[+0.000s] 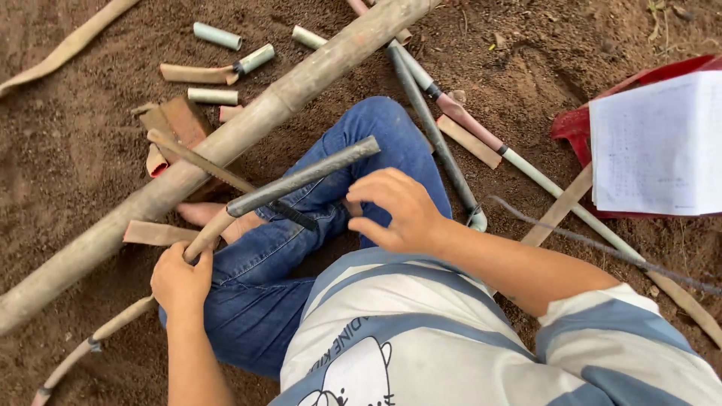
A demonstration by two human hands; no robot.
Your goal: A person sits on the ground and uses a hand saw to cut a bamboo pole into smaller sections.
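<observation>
Soft, even daylight, faint shadows, sharp focus, slight wide-angle stretch at edges.

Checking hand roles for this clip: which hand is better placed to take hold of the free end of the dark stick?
Right. The right hand rests on the knee just below the dark stick's free end; the left hand already grips its lower end.

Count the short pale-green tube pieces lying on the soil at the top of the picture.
4: one farthest left, one beside a tan strip, one below it, one against the thick pole. More may be hidden.
</observation>
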